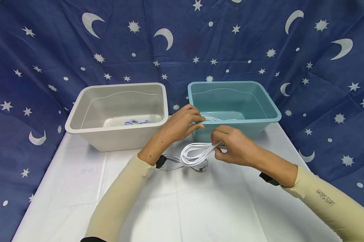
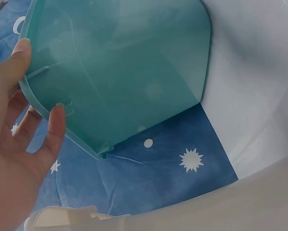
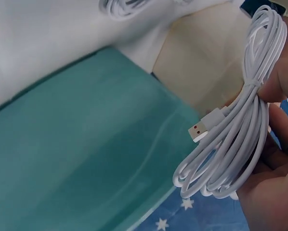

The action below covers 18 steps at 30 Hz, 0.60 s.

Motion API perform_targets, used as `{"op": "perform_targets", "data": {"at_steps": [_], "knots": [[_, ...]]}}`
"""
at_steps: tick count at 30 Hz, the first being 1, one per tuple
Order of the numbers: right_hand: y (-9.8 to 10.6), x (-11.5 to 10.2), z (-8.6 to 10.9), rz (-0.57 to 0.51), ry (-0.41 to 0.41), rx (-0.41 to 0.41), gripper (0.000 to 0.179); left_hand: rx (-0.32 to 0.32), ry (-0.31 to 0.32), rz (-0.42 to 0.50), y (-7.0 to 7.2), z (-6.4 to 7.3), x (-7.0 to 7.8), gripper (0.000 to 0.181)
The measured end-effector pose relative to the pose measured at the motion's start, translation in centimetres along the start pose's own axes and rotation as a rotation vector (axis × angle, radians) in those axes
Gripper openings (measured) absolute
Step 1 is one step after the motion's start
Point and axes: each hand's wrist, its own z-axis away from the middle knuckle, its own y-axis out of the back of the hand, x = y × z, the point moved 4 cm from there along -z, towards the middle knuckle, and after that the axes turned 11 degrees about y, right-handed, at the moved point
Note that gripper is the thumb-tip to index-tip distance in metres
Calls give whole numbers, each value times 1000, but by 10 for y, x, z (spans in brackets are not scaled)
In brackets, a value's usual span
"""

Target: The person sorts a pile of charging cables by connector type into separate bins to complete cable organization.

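Observation:
In the head view my right hand (image 1: 234, 147) pinches a looped white USB cable (image 1: 191, 155) just in front of the teal bin (image 1: 245, 121). The right wrist view shows the bundled USB cable tied at its middle, its plug (image 3: 199, 131) sticking out at the side. My left hand (image 1: 183, 122) grips the teal bin's near left rim, thumb and fingers on either side of it in the left wrist view. Inside that bin, a white cable (image 1: 210, 118) partly shows behind the rim. Another coiled cable (image 1: 170, 166) lies on the table beneath the held one, partly hidden.
A light grey bin (image 1: 115, 135) stands left of the teal one, with a pale purple cable bundle (image 1: 136, 122) on its floor. Both bins stand on a white-covered table (image 1: 200, 205). A blue curtain (image 1: 188, 37) with moons and stars hangs behind.

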Motion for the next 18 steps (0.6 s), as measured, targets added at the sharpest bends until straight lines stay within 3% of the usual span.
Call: {"op": "perform_targets", "data": {"at_steps": [10,18], "knots": [[32,11,3,24,16,55,21,-3,-8,17,2,0,0,28],[46,23,5,16,12,81,22,-3,-4,-7,-1,-1,-1,29]]}}
